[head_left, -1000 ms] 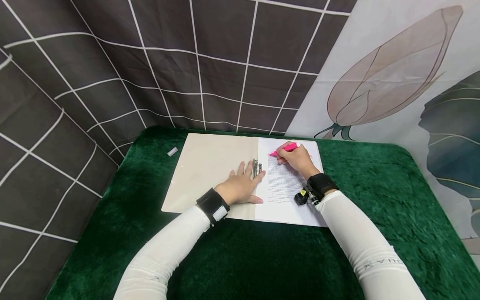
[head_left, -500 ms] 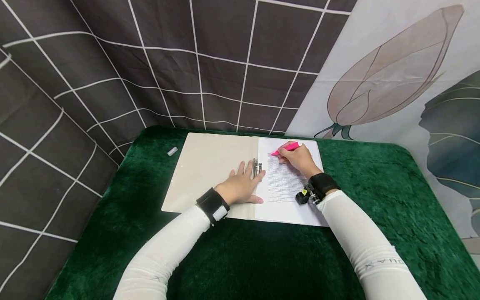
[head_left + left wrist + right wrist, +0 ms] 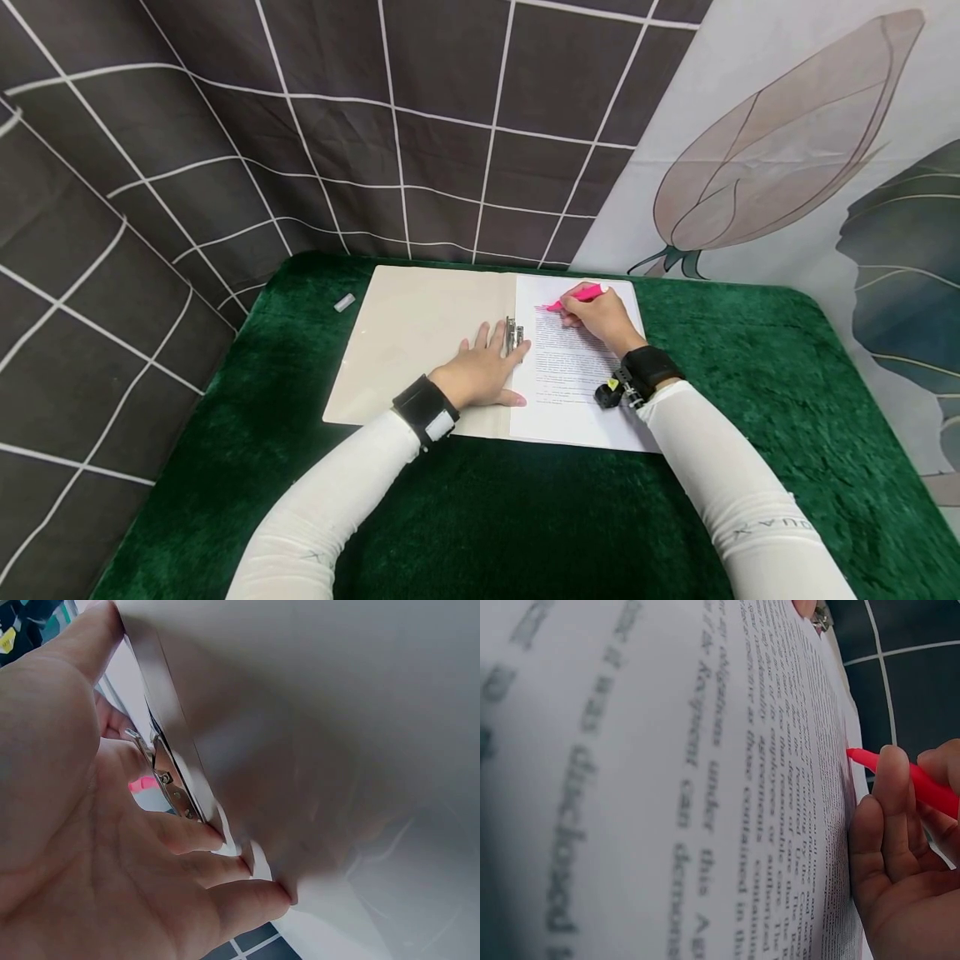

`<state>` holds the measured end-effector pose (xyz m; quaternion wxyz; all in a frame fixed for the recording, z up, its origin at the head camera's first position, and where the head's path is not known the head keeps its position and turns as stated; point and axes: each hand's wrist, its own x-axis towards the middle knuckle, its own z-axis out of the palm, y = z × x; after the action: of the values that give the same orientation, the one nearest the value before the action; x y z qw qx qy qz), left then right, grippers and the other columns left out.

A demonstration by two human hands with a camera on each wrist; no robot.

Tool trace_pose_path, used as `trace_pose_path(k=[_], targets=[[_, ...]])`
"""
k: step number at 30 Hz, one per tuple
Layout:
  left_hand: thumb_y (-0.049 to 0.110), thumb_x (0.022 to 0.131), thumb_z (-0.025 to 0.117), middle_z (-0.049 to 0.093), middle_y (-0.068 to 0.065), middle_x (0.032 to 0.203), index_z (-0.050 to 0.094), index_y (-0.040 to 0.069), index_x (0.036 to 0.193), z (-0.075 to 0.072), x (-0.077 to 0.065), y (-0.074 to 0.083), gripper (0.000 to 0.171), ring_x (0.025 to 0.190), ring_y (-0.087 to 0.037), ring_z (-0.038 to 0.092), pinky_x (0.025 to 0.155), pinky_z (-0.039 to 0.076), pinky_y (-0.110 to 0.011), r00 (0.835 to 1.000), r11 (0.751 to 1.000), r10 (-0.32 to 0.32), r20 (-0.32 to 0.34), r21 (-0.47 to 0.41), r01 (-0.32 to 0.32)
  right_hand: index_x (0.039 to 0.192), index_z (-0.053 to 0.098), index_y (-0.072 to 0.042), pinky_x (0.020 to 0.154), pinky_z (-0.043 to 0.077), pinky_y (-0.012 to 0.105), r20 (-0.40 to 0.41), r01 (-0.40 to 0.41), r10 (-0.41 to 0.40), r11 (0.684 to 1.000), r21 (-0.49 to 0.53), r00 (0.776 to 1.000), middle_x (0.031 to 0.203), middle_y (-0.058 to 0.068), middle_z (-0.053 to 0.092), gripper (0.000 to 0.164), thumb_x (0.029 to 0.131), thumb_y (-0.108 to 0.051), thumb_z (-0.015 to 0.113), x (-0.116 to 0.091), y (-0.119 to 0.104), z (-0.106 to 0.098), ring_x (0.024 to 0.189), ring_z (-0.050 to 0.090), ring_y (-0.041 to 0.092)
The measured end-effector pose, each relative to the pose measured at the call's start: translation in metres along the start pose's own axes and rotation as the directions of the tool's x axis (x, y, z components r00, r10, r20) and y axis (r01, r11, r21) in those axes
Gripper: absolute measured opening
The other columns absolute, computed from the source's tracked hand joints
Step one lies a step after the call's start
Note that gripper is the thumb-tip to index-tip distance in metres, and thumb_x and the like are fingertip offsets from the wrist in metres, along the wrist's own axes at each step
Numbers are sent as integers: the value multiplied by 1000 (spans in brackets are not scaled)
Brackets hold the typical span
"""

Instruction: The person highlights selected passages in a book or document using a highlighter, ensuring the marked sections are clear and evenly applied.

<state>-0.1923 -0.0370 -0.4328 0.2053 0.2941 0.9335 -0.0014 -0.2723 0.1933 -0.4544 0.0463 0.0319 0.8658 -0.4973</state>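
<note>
A beige folder (image 3: 420, 333) lies spread out, with a printed white sheet (image 3: 558, 421) on its right half. My right hand (image 3: 598, 318) pinches a pink highlighter (image 3: 585, 293), its tip at the upper lines of text, where a pink streak shows. In the right wrist view the highlighter (image 3: 931, 789) slants toward the print, and the side of the hand rests on the paper. My left hand (image 3: 480, 372) lies spread with fingers straight across the folder's fold, fingertips beside the metal clip (image 3: 514, 335). In the left wrist view the clip (image 3: 169, 776) shows behind the fingers.
Green plush cloth (image 3: 495, 517) covers the table. A small whitish piece (image 3: 344, 302) lies left of the folder. Dark gridded curtain (image 3: 442, 150) and a leaf-patterned sheet (image 3: 780, 142) stand close behind the table's far edge.
My right hand has slid slightly to the right with the highlighter, and the pink streak behind its tip is longer. The left hand has stayed in place.
</note>
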Motion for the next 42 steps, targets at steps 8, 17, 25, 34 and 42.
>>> trace_pose_path(k=[8, 17, 25, 34, 42], targets=[[69, 85, 51, -1, -27, 161, 11, 23, 158, -2, -2, 1, 96, 143, -50, 5, 108, 30, -65, 1000, 1000, 6, 1, 2, -6, 103, 69, -1, 59, 52, 14, 6, -24, 24, 1000, 12, 1000, 77, 5, 73, 25, 90, -22, 66, -2, 0, -2, 60, 70, 11], [69, 85, 51, -2, -27, 162, 10, 23, 158, -1, 0, 0, 96, 144, -50, 5, 108, 29, -65, 1000, 1000, 3, 6, 1, -3, 103, 69, -2, 57, 50, 17, 16, -42, 42, 999, 8, 999, 67, -1, 72, 27, 90, -25, 67, -1, 2, -6, 60, 68, 9], [69, 85, 52, -2, -26, 162, 10, 23, 158, 0, 0, 0, 96, 144, -50, 3, 109, 29, -64, 1000, 1000, 1, 8, -10, -1, 102, 70, -6, 60, 49, 19, 5, -64, 64, 998, -27, 998, 67, 1, 73, 24, 90, -27, 66, -1, 4, -8, 61, 69, 11], [69, 84, 52, -2, -27, 162, 10, 23, 158, 1, 0, -1, 97, 144, -50, 3, 109, 28, -65, 1000, 1000, 6, 7, -18, -6, 102, 70, -3, 59, 51, 17, 4, -46, 46, 999, -16, 999, 68, 0, 72, 24, 90, -24, 67, -1, 6, -10, 61, 68, 10], [70, 84, 52, -2, -26, 162, 10, 23, 158, 0, 0, -1, 98, 144, -50, 4, 108, 29, -65, 1000, 1000, 8, 2, -12, -8, 102, 69, -1, 55, 50, 15, 12, -20, 20, 1000, -14, 1000, 65, -3, 71, 25, 91, -23, 66, -1, 7, -15, 60, 68, 9]])
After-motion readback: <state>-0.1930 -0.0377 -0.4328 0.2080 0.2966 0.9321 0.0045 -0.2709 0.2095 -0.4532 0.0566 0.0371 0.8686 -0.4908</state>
